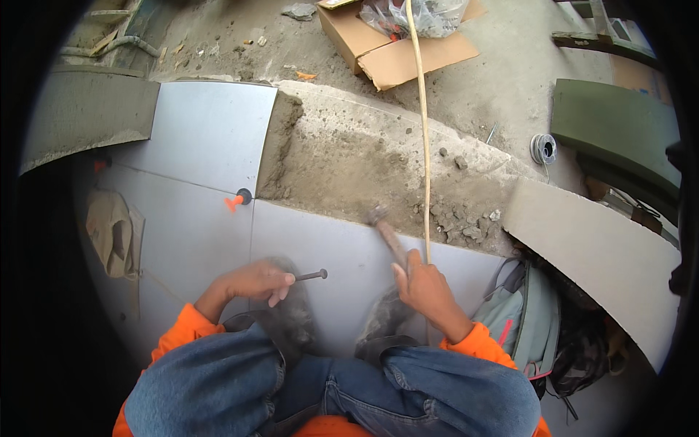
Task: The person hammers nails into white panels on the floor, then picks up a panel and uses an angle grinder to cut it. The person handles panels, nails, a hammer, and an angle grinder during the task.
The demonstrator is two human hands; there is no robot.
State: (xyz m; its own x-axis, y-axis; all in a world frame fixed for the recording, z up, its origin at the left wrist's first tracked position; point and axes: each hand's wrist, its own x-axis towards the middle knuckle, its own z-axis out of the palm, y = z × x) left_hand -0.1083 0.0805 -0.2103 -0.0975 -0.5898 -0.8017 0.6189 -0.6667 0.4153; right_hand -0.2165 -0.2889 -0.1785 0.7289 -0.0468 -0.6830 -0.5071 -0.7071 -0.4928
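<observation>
My left hand (pixel 269 282) pinches a long dark metal nail (pixel 313 275) with a wide round head, held over the grey floor tiles (pixel 317 237). My right hand (pixel 422 288) is closed round the wooden handle of a hammer (pixel 376 215), whose slightly blurred head lies over the edge of a rough strip of mortar and grit (pixel 342 167). A long pale cable (pixel 422 124) runs down past the hammer and my right hand. An orange tile spacer (pixel 234 202) with a black disc sits at a joint to the left.
An open cardboard box (pixel 400 62) with plastic bags stands behind. A wire spool (pixel 542 148) and green panel (pixel 604 116) are at right, by a curved concrete edge (pixel 582 262). Backpacks (pixel 535 328) lie at lower right, a beige bag (pixel 109 233) at left.
</observation>
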